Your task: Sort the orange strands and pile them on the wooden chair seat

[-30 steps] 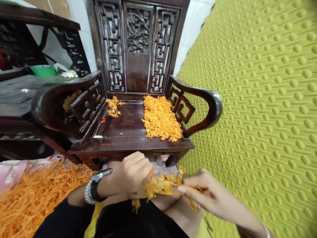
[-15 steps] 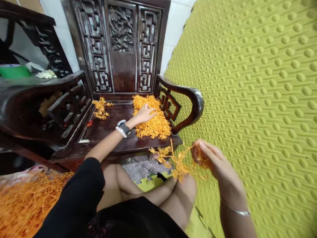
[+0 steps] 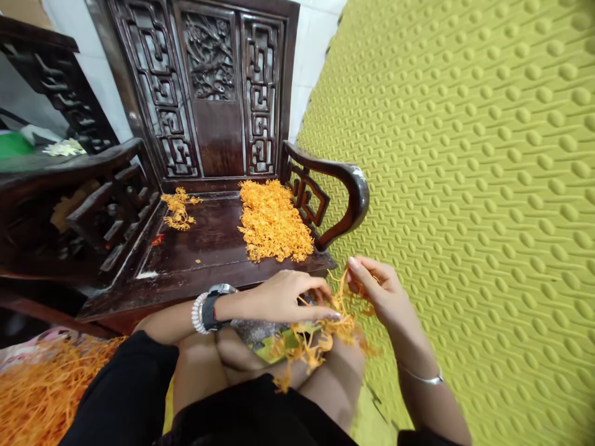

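Observation:
My right hand [image 3: 374, 288] is closed on a bunch of orange, flower-like strands [image 3: 309, 347] that hangs over my knees, thumb and fingers pinched together at its upper end. My left hand [image 3: 290, 297], with a watch and a pale coiled band at the wrist, reaches into the same bunch from the left. Its thumb and curled fingers are around some strands near my right hand. Just beyond, a dense pile of small orange pieces [image 3: 276, 223] lies on the right side of the dark wooden seat [image 3: 214, 232].
A smaller orange cluster [image 3: 179, 207] and a red scrap [image 3: 158, 239] lie on the seat's left. Carved armrests [image 3: 356, 192] flank it. A heap of long orange strands [image 3: 56, 390] is at lower left. Yellow-green textured matting [image 3: 465, 186] covers the right side.
My left hand has moved from the pile on the seat back to the bunch at my right hand. The right hand keeps its hold. The view has shifted slightly.

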`<state>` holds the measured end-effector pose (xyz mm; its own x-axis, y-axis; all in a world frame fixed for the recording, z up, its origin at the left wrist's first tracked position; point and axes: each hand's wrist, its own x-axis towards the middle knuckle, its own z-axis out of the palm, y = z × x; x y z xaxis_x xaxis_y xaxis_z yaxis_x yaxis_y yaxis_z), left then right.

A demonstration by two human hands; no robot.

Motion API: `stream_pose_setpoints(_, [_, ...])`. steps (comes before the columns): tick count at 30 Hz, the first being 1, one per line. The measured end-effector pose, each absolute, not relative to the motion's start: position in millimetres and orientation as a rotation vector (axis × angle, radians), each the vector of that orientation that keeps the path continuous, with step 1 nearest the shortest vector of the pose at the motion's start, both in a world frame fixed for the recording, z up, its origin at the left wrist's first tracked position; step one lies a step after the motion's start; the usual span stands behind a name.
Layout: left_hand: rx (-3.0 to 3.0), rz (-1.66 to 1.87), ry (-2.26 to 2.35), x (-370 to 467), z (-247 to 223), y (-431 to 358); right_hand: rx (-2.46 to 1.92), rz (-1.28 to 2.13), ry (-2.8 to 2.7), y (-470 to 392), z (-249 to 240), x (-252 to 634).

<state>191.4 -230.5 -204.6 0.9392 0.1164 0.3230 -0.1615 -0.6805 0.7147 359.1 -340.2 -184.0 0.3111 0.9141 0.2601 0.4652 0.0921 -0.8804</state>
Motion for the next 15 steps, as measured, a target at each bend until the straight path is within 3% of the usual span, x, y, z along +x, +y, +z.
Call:
stream_pose_setpoints(6, [2.172, 0.451, -0.034, 198, -216, -240, -1.543, 0.411, -1.36, -338, -185, 341])
stream_pose_setpoints(15, [2.339, 0.988, 0.019, 142, -226, -247, -1.4, 0.063, -1.169, -365, -195, 333])
